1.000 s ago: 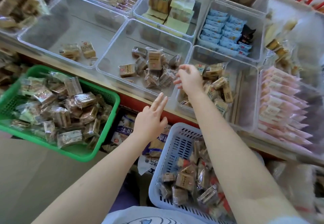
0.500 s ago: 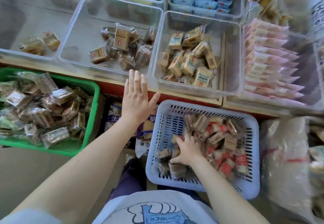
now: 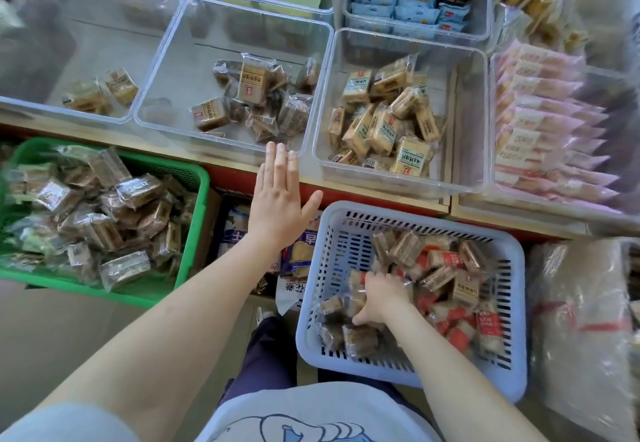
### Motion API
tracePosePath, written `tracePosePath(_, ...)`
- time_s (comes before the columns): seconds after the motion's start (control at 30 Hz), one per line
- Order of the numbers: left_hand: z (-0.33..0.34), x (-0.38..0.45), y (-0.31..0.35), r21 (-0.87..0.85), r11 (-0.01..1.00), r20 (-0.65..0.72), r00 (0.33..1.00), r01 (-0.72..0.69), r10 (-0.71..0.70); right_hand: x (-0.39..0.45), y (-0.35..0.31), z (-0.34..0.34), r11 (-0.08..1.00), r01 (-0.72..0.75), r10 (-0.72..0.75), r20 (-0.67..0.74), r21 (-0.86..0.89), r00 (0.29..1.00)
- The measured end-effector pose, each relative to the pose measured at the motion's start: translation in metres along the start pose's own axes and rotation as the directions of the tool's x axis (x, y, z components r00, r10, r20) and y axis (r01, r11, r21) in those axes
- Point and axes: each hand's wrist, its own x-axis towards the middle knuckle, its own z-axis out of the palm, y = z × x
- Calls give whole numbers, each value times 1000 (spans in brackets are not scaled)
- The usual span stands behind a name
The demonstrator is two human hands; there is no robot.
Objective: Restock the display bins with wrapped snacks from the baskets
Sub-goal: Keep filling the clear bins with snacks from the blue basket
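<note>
A wooden shelf (image 3: 221,161) with red edging stands over grey floor (image 3: 52,320).

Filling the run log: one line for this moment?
right hand: grasping snacks in blue basket | left hand: open, flat, empty

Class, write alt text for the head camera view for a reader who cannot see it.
A person's right hand reaches into wrapped snacks in a pale blue slotted plastic basket, while the left hand is spread flat near the edge of a clear plastic display bin of brown wrapped snacks. A green plastic basket sits left.
</note>
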Motion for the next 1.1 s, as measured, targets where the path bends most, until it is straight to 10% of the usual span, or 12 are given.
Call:
tracePosePath(0.13,-6,-2,-4,-26,1000,18,1000,-13,13,-15,9,-28,735,-51,56,14,676,998)
tracePosePath(0.33,-12,-1,-9,-96,995,20,1000,-15,17,-34,15,-67,-221,11,-78,-29,975,996)
tracePosePath(0.63,-13,-1,-7,-100,995,7,1000,-4,5,-20,34,-54,-349,27,178,37,937,983)
tracePosePath(0.77,-12,-1,-3,-107,994,-5,1000,4,-4,-35,31,-68,-612,58,53,-32,789,998)
tracePosePath(1.1,-14,0,-3,-107,994,37,999,12,-8,-41,-36,-207,-594,170,-140,-309,786,941)
